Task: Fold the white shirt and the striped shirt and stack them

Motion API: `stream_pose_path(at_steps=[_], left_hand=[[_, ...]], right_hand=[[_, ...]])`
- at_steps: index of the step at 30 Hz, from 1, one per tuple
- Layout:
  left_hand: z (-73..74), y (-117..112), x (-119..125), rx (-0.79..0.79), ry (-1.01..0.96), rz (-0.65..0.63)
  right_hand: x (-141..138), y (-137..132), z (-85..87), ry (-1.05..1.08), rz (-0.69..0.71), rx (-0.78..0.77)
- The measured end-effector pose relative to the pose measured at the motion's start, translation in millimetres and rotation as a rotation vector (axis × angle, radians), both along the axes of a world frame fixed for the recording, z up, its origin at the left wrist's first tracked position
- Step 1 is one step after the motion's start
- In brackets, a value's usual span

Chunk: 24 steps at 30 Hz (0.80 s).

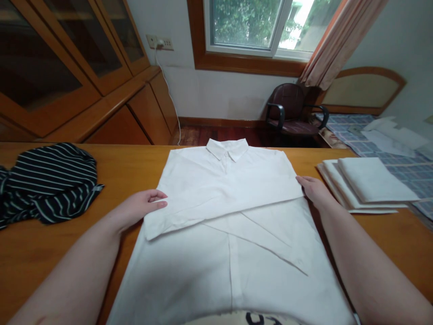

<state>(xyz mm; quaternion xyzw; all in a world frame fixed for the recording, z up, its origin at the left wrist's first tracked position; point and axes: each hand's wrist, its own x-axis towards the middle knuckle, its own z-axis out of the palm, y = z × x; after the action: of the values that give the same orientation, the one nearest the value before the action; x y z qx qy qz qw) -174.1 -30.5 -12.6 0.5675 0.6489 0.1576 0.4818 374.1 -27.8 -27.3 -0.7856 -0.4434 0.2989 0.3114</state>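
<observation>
White collared shirt [233, 225] lies front up on the wooden table [125, 167], its sleeves crossed over its front. The left hand [153, 201] touches its left edge, thumb and fingers slightly apart; the right hand [313, 188] meets the opposite edge, its grip unclear. Striped black fabric [61, 180] sits left, folded white cloths [375, 180] right.

shirt [223, 234]: matt cloth | table [125, 167]: smooth, faintly glossy wood | curtain [341, 45]: cloth
</observation>
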Motion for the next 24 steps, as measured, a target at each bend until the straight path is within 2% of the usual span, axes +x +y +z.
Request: stream_pose_path(at_steps=[2,5,7,10,14,16,24], left_hand=[[2.9,-1.4,1.1,-0.024,0.026,-0.021],[9.7,-4.4,4.0,-0.039,0.05,-0.078],[14.1,-6.8,5.7,-0.066,-0.001,-0.106],[17.1,-9.0,8.0,-0.12,-0.061,-0.131],[15.4,-7.7,10.7,-0.102,0.115,-0.166],[14.5,-6.9,11.9,-0.101,0.156,-0.174],[17.6,-10.6,14.0,-0.198,0.12,-0.148]], right_hand=[[-1.9,-1.3,2.6,-0.04,-0.021,-0.001],[-7.7,-4.7,10.2,0.005,0.044,-0.048],[-10.5,-7.3,14.4,0.08,0.077,-0.06],[-10.8,-9.8,17.7,0.126,0.041,-0.064],[-7.3,-9.9,20.5,0.012,0.01,-0.138],[-5.3,-9.4,20.8,0.005,0.005,-0.15],[-1.0,-10.9,11.6,0.107,-0.013,-0.071]])
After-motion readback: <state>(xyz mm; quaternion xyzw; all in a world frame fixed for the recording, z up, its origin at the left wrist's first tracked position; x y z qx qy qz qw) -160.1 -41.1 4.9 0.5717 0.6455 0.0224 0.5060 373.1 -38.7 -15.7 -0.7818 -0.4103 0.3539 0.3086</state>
